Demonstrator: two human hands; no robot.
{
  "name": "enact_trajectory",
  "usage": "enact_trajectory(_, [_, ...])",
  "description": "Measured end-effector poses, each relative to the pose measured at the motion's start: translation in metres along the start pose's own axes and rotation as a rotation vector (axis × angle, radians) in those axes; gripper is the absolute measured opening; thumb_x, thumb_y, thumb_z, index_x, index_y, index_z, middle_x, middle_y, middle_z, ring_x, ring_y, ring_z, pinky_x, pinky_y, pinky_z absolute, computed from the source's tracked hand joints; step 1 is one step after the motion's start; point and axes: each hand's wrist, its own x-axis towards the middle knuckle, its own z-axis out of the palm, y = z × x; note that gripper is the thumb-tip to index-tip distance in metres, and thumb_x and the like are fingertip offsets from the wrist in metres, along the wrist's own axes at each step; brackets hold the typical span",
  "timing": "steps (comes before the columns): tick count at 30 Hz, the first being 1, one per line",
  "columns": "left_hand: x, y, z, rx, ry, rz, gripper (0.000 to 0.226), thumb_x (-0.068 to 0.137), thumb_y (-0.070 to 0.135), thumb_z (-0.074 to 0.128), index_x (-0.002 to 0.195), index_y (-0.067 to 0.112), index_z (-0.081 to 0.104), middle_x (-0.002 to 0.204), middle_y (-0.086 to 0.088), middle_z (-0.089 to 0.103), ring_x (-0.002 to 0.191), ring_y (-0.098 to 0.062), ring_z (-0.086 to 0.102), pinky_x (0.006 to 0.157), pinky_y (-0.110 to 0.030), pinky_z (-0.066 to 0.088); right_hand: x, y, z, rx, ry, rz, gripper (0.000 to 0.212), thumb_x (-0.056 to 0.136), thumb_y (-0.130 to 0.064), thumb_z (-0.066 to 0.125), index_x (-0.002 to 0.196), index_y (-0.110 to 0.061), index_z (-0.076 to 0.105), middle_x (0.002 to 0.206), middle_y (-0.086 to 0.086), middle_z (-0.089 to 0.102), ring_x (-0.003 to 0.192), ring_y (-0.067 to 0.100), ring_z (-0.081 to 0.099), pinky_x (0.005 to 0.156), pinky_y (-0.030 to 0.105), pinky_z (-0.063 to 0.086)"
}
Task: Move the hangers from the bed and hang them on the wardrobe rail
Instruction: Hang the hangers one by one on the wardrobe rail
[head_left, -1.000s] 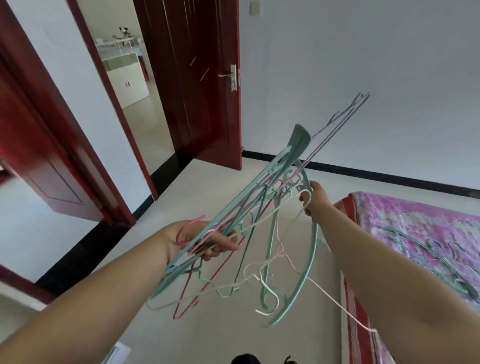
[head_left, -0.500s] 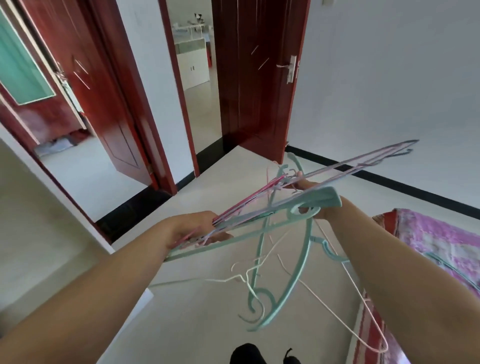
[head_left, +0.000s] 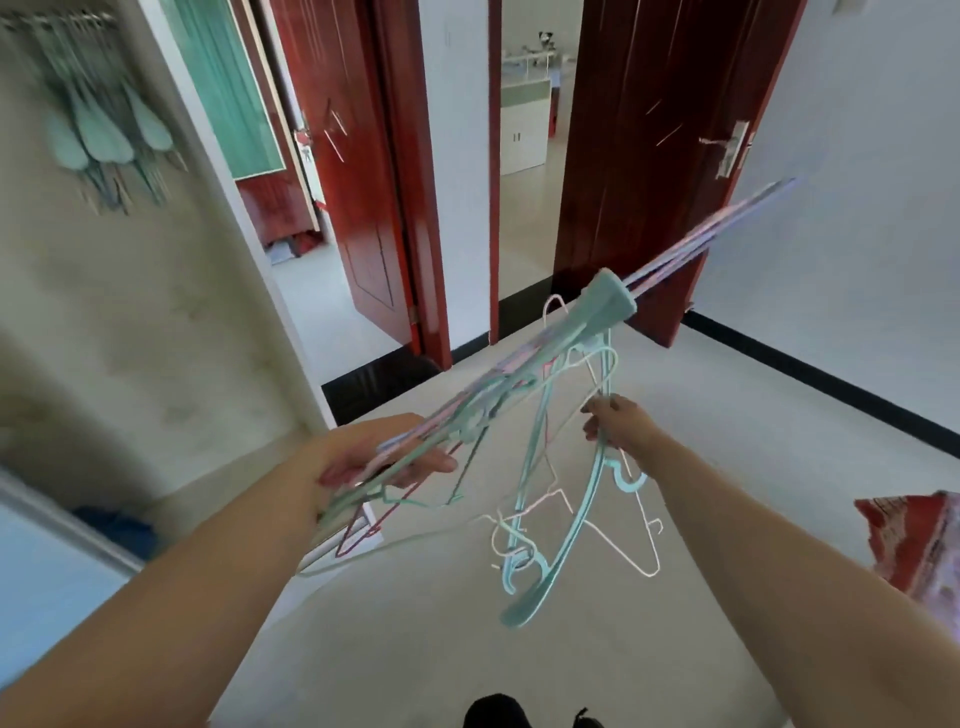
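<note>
Hangers (head_left: 524, 384), tangled bundle carried mid-room toward wardrobe rail (head_left: 57, 21) far left: left hand (head_left: 384, 462) curled round near ends, right hand (head_left: 618, 423) pinching 1 loop; risk, dangling hangers snag, slip and drop to floor.

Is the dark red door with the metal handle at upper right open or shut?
Open. The door is swung away from its frame, and through the doorway a further room with a white cabinet shows.

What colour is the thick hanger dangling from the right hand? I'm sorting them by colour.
Pale teal hanger, held by the right hand; clearest in the head view.
</note>
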Motion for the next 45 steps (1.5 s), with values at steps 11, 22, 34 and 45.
enact_trajectory(11, [-0.073,-0.07,-0.077,-0.369,0.217,0.166,0.031,0.076,0.016,0.074,0.064,0.012,0.046,0.045,-0.003,0.038,0.033,-0.013,0.035,0.039,-0.021,0.028,-0.022,-0.074,0.129,-0.76,0.081,-0.129,0.021,0.094,-0.024,0.04,0.107,-0.016,0.053,0.087,0.002,0.059,0.061,0.012,0.049,0.049,0.023,0.032])
enact_trajectory(22, [-0.132,-0.156,-0.149,-0.104,0.557,-0.099,0.024,0.077,0.01,0.077,0.072,0.013,0.053,0.051,0.001,0.05,0.043,-0.009,0.045,0.047,-0.022,0.038,-0.018,-0.163,0.28,-1.003,0.154,-0.413,0.011,0.09,-0.028,0.046,0.089,-0.025,0.056,0.071,-0.004,0.058,0.059,0.014,0.058,0.048,0.026,0.044])
enact_trajectory(34, [-0.21,-0.205,-0.212,0.674,0.604,-0.273,0.023,0.077,0.036,0.075,0.08,0.023,0.057,0.07,0.007,0.057,0.07,-0.013,0.056,0.053,-0.018,0.037,0.052,-0.18,0.295,-1.153,-0.201,-0.586,0.022,0.093,-0.02,0.045,0.11,-0.023,0.059,0.086,0.003,0.057,0.079,0.027,0.056,0.067,0.037,0.045])
enact_trajectory(45, [-0.229,-0.217,-0.253,0.752,0.756,-0.498,0.026,0.084,0.043,0.067,0.071,0.026,0.052,0.064,0.006,0.051,0.069,-0.017,0.055,0.057,-0.025,0.039,0.105,-0.167,0.34,-1.074,-0.218,-0.554,0.021,0.086,-0.031,0.059,0.104,-0.023,0.05,0.096,0.0,0.064,0.082,0.021,0.06,0.076,0.035,0.05])
